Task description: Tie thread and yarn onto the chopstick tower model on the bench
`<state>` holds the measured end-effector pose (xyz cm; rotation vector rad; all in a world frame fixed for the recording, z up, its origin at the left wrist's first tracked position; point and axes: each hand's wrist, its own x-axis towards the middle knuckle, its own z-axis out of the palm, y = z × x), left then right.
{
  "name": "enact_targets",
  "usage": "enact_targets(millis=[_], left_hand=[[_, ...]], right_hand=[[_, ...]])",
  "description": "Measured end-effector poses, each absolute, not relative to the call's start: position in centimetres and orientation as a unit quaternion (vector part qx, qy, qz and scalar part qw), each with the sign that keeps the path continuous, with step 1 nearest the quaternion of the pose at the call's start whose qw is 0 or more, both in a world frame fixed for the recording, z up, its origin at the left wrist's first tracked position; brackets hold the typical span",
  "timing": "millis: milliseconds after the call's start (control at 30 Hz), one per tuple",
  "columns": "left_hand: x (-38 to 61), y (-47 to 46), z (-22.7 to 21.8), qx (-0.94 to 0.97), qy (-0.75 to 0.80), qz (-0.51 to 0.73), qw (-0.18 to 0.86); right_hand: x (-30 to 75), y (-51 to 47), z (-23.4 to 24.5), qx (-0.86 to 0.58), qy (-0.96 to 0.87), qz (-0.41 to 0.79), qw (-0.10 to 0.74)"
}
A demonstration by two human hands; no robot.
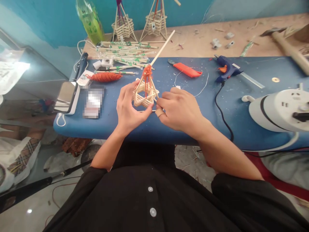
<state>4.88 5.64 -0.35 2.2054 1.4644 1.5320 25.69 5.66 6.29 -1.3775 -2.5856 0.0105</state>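
A small frame of pale wooden sticks (pixel 145 93) stands on the blue table (pixel 169 129), its top bound with orange thread, and one long stick rises from it toward the upper right. My left hand (pixel 129 109) curls round the frame's left side, thumb and fingers closed on its base. My right hand (pixel 178 108) is closed against the frame's right lower corner, its fingers pinching the sticks there. A ring sits on one right finger.
A spool of orange thread (pixel 105 76), a phone (pixel 66 96) and a pile of chopsticks (pixel 125 53) lie to the left. An orange cutter (pixel 187 69), a blue glue gun (pixel 225 69) with its cable, and a white socket reel (pixel 280 109) lie right. Two finished stick frames (pixel 140 24) stand behind.
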Motion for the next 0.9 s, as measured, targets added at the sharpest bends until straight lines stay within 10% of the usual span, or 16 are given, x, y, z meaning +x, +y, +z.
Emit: enact_targets(millis=[900], left_hand=[[4.9, 5.5, -0.3, 0.699, 0.483, 0.526, 0.024]], right_hand=[[25.5, 8.4, 8.8, -0.475, -0.863, 0.168, 0.038]])
